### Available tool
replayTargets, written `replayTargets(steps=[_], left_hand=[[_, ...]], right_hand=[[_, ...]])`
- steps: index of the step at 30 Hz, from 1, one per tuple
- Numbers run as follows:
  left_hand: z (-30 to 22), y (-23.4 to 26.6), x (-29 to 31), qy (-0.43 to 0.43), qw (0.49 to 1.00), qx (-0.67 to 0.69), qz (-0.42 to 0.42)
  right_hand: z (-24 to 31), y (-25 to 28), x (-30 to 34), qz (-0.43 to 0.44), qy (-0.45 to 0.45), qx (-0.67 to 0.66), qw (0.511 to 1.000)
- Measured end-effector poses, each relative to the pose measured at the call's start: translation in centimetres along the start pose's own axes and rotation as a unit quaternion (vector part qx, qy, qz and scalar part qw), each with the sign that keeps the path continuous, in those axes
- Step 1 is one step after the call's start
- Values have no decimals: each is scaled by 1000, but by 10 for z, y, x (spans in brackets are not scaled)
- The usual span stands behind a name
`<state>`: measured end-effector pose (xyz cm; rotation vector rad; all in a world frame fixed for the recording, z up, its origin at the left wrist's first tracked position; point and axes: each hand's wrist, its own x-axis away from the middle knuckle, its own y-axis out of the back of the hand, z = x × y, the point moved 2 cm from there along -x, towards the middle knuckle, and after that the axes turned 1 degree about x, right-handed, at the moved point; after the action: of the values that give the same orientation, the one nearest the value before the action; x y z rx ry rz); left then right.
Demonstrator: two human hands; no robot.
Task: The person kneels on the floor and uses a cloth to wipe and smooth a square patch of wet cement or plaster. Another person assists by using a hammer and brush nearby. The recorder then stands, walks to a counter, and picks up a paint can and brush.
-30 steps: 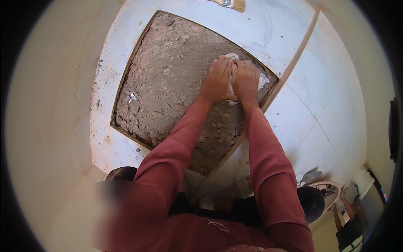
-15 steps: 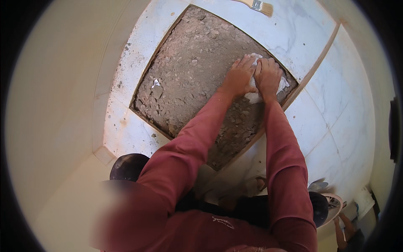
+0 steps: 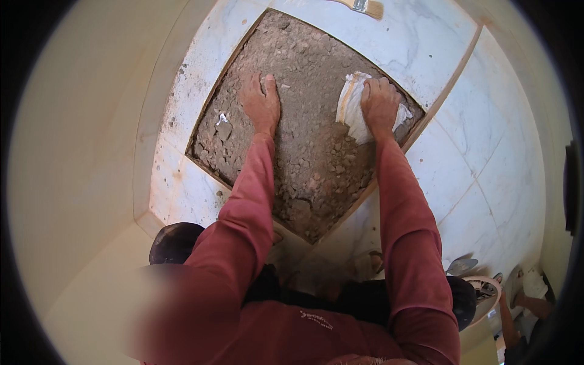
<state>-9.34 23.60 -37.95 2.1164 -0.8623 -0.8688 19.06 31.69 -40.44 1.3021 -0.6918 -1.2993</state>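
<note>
While one left hand [image 3: 260,104], thumb wide of its fingers, lies palm down on the single bed of rubble [image 3: 304,152] left of the frame's centre, one right hand [image 3: 381,104] covers part of one white cloth [image 3: 351,112] right of centre; whether its fingers grip the cloth, I cannot tell. One small white scrap [image 3: 221,118] sits at centre left, one paintbrush [image 3: 368,8] at the top edge, and one round pinkish basin [image 3: 494,287] at lower right.

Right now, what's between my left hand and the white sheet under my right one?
In the head view, only rough, crumbly grey-brown fill lies between your left hand and the white sheet; no tool shows there.
</note>
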Motion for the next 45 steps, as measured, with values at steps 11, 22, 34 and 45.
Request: replayTargets(steps=[11, 22, 34, 45], left_hand=[[-53, -44, 27, 47, 983, 175, 8], [-99, -47, 72, -123, 957, 179, 192], [34, 107, 136, 177, 976, -83, -99], [-55, 57, 113, 246, 958, 97, 115]], right_hand=[[-2, 0, -1, -3, 0, 13, 1000], [3, -6, 1, 0, 9, -3, 1000], [4, 4, 4, 7, 22, 2, 1000], [-4, 3, 5, 14, 9, 11, 1000]])
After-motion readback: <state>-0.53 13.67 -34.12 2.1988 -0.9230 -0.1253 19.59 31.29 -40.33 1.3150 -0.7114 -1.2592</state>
